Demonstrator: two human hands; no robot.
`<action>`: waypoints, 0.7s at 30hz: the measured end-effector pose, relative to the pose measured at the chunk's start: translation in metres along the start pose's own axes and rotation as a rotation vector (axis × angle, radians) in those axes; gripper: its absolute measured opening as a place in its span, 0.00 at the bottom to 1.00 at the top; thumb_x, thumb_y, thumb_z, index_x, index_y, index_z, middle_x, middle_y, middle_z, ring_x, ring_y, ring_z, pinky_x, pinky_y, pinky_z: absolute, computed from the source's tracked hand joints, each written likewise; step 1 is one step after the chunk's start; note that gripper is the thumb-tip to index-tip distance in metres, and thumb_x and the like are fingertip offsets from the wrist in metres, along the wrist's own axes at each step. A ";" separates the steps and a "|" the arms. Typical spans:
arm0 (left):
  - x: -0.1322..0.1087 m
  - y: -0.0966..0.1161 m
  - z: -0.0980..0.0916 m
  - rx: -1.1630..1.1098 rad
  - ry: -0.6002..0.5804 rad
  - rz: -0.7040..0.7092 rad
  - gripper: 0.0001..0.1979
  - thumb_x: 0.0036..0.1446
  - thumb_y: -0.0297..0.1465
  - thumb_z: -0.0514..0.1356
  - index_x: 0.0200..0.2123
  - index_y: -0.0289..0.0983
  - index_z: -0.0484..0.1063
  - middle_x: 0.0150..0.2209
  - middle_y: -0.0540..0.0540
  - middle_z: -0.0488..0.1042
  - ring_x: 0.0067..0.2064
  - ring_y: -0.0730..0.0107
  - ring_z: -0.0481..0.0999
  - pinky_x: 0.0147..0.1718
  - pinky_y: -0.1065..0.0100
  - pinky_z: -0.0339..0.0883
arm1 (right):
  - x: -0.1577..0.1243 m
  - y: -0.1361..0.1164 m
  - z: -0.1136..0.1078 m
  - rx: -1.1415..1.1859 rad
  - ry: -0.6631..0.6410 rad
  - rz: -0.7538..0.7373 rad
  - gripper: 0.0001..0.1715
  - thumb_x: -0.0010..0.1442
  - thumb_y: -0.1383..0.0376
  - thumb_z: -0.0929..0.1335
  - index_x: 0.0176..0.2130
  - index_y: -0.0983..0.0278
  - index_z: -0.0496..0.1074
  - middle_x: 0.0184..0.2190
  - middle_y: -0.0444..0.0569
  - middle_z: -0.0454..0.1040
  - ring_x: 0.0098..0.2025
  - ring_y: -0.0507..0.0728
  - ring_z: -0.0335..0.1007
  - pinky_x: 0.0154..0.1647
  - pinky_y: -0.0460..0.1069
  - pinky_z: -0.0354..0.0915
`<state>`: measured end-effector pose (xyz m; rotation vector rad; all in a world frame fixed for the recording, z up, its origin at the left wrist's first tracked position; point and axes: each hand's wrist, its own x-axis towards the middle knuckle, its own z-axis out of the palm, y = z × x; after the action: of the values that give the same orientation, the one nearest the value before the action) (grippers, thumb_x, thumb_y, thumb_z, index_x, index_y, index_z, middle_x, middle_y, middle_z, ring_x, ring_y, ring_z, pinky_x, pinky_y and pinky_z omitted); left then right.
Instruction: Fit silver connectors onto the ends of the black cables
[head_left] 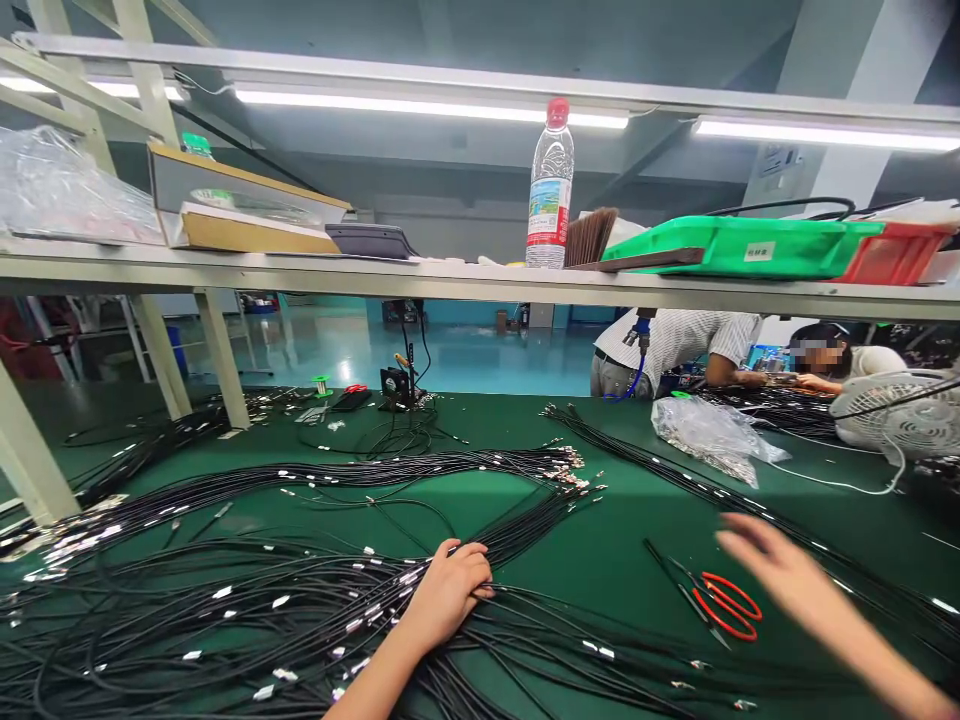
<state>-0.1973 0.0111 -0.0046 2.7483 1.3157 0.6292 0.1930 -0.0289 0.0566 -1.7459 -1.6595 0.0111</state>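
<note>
My left hand (454, 588) lies over a bundle of thin black cables (517, 530), its fingers curled round some of them. These cables carry small white labels and fan out across the table on both sides of the hand. My right hand (761, 555) is in the air at the right, slightly blurred, fingers stretched out and holding nothing visible. Below and left of it lie red-handled scissors (724, 605) beside a slim dark tool (679, 580) with a pointed tip. A second cable bundle (420, 465) runs behind the left hand, its connector ends pointing right.
Overhead, a shelf (450, 278) holds a water bottle (551, 200), a green tray (750, 245) and a cardboard box (255, 230). A clear plastic bag (712, 435) and a white fan (900, 415) stand at the back right. Two people work beyond the table.
</note>
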 end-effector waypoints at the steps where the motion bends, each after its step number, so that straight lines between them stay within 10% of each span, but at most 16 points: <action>1: 0.000 0.000 0.000 -0.002 0.003 -0.001 0.05 0.54 0.26 0.54 0.29 0.41 0.66 0.34 0.54 0.73 0.52 0.70 0.64 0.51 0.63 0.43 | -0.002 -0.021 0.019 0.031 -0.100 -0.063 0.15 0.59 0.60 0.65 0.45 0.62 0.70 0.44 0.50 0.72 0.44 0.56 0.68 0.45 0.48 0.64; 5: -0.001 0.002 0.001 -0.003 0.007 -0.005 0.05 0.54 0.25 0.54 0.29 0.41 0.66 0.33 0.54 0.74 0.52 0.70 0.64 0.50 0.62 0.44 | -0.029 -0.117 0.091 0.121 -0.635 -0.250 0.33 0.52 0.60 0.68 0.55 0.69 0.60 0.53 0.56 0.64 0.54 0.61 0.58 0.52 0.51 0.56; 8: -0.004 0.002 0.002 0.003 0.009 -0.008 0.04 0.52 0.26 0.55 0.30 0.41 0.67 0.32 0.53 0.74 0.52 0.69 0.64 0.53 0.59 0.41 | -0.035 -0.156 0.119 0.122 -0.741 -0.238 0.15 0.54 0.66 0.66 0.42 0.69 0.72 0.34 0.54 0.76 0.36 0.58 0.71 0.34 0.46 0.62; 12: -0.008 0.001 0.005 -0.006 0.078 0.018 0.08 0.48 0.25 0.57 0.33 0.42 0.67 0.32 0.53 0.74 0.52 0.67 0.65 0.56 0.52 0.29 | -0.021 -0.157 0.128 0.106 -0.761 -0.255 0.12 0.55 0.71 0.63 0.25 0.69 0.74 0.22 0.48 0.74 0.26 0.53 0.67 0.23 0.43 0.54; 21: -0.011 0.004 0.008 0.167 0.287 0.072 0.12 0.48 0.21 0.53 0.34 0.41 0.69 0.30 0.53 0.76 0.55 0.63 0.62 0.55 0.45 0.19 | -0.023 -0.154 0.112 0.000 -0.742 -0.366 0.13 0.58 0.73 0.61 0.26 0.66 0.70 0.24 0.47 0.72 0.26 0.53 0.64 0.25 0.44 0.50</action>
<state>-0.1974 0.0008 -0.0147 2.9356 1.3825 0.9955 0.0031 -0.0083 0.0383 -1.4912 -2.4833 0.5449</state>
